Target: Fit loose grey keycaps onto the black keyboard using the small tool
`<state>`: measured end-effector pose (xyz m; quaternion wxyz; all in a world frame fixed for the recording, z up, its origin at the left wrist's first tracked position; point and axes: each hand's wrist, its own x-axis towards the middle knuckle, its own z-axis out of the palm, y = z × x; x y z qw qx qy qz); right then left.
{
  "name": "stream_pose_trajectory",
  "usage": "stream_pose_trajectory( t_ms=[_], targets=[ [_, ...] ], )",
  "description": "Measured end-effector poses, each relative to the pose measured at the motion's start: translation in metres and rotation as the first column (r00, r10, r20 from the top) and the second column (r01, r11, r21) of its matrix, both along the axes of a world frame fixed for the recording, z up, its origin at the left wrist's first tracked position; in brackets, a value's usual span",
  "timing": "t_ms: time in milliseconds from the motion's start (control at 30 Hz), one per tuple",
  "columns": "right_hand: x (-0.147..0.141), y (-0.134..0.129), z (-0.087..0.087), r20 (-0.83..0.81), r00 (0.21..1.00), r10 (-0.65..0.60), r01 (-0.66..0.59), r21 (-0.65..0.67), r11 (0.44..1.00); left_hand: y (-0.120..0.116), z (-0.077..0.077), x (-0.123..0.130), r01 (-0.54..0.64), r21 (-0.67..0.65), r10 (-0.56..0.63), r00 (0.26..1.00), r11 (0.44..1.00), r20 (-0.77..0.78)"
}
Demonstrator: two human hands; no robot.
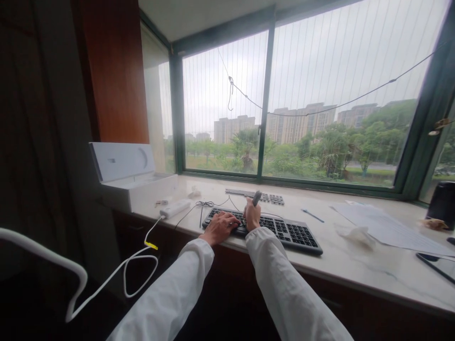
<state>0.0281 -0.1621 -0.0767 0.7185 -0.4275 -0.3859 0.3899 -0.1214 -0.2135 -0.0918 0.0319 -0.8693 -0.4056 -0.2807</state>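
A black keyboard (300, 237) lies at the counter's front edge. My left hand (221, 227) rests palm down on its left part, fingers stretched over the keys. My right hand (252, 217) is closed around a dark handle (256, 198), held upright above the middle of the keyboard. The lower end of that tool is hidden, so its kind does not show. Behind the keyboard is a group of small dark pieces like keycaps (276, 199), beside a long dark strip (237, 192). A thin black cable (205, 204) lies bundled behind the keyboard's left end.
An open white box (137, 187) stands at the left, near a white power strip (176, 208) whose cord hangs off the edge. To the right lie a blue pen (313, 216), papers (387, 225), a crumpled tissue (357, 234) and a phone (439, 265). Windows rise behind.
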Motion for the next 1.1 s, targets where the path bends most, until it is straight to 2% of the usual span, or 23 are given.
stream_pose_trajectory(
  t_ms=[67,267,733,1100],
  targets=[
    [0.003,0.002,-0.001,-0.057,0.998,-0.040,0.041,0.015,0.999,-0.001,0.001,0.000,0.000,0.000,0.000,1.000,1.000,-0.002],
    [0.003,0.005,-0.003,-0.133,0.986,0.098,-0.095,0.029,0.995,0.000,-0.001,0.001,0.015,0.004,-0.015,0.999,1.000,0.039],
    [-0.002,0.004,-0.006,-0.045,0.991,0.127,-0.129,-0.043,0.991,-0.001,0.002,0.001,0.024,-0.025,-0.022,0.998,0.999,0.053],
    [-0.010,-0.003,-0.001,0.094,0.995,0.044,-0.038,-0.061,0.997,0.002,0.001,-0.001,0.035,-0.029,-0.034,0.999,0.999,0.032]
  ],
)
